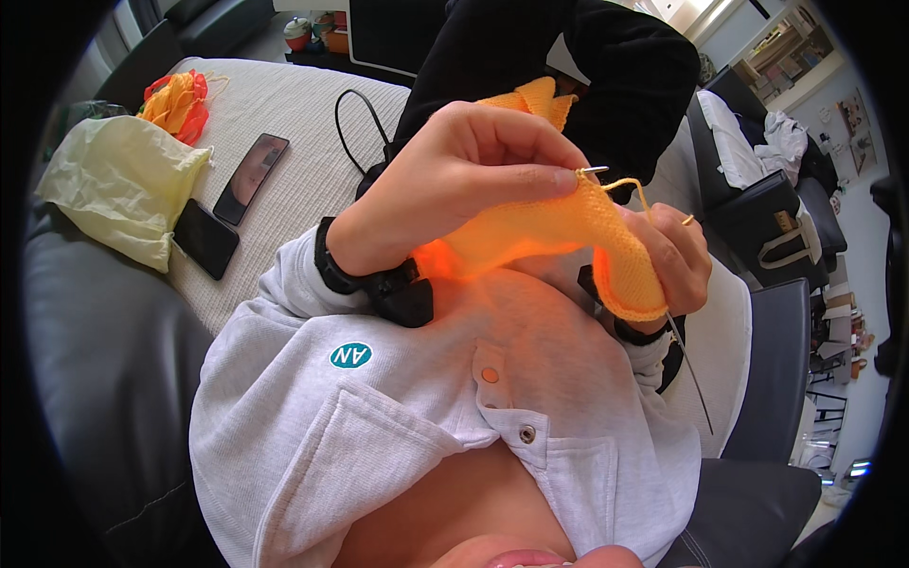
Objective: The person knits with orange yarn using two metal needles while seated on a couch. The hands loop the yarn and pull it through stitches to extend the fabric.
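Observation:
A yellow-orange knitted piece (532, 227) hangs between my two hands in front of my chest. My left hand (461, 167) pinches its upper edge between thumb and fingers, where a short metal needle tip (596, 170) pokes out. My right hand (675, 259) curls around the right end of the knitting. A strand of yellow yarn (628, 182) loops from the needle tip to the right fingers. Below that hand, a long thin metal knitting needle (691, 376) slants down. More of the knitted fabric (536, 98) lies behind my left hand, against my black trousers (490, 64).
On the ribbed cream sofa cover (298, 106) at left lie two dark phones (251, 177), a pale yellow drawstring bag (121, 181) and orange yarn (170, 103) in red wrapping. A black cord (339, 131) loops beside my left arm. Black wrist devices (401, 295) sit on my wrists.

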### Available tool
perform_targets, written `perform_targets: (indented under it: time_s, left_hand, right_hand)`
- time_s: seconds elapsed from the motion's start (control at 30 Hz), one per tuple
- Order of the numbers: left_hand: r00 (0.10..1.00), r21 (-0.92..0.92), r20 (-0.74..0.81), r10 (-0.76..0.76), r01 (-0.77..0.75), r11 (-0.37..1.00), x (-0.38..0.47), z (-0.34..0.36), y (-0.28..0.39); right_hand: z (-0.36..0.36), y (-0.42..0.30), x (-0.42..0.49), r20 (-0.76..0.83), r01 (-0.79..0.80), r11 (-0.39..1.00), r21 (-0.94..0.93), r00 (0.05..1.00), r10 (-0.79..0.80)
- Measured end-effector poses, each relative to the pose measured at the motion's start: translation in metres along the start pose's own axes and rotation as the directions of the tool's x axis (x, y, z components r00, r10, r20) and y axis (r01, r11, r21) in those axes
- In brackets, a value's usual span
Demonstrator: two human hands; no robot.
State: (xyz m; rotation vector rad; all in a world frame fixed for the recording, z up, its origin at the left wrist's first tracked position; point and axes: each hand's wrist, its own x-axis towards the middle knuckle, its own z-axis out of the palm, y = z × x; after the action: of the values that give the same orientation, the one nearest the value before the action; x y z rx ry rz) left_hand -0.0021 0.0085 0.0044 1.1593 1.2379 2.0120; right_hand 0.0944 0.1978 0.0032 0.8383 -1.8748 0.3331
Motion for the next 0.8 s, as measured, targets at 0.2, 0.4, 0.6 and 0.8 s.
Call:
perform_targets:
  time_s: [0.2, 0.4, 0.6, 0.8]
  left_hand:
    - [0.995, 0.000, -0.021, -0.102, 0.102, 0.995, 0.001, 0.004, 0.000]
    - [0.995, 0.041, -0.093, -0.022, 0.026, 0.999, 0.004, 0.008, -0.005]
    - [0.957, 0.262, -0.141, 0.254, -0.212, 0.942, 0.007, 0.005, -0.017]
    - [0.910, 0.384, -0.169, 0.379, -0.293, 0.876, 0.009, 0.005, -0.023]
  right_hand:
    - [0.003, 0.000, -0.001, 0.027, -0.035, 0.999, -0.012, 0.999, 0.035]
    - [0.011, -0.001, 0.000, 0.035, -0.051, 0.995, -0.080, 0.998, 0.053]
    - [0.009, -0.001, 0.009, 0.118, -0.172, 0.957, -0.232, 0.972, 0.203]
    - [0.005, 0.014, 0.026, 0.270, -0.103, 0.975, -0.200, 0.950, 0.155]
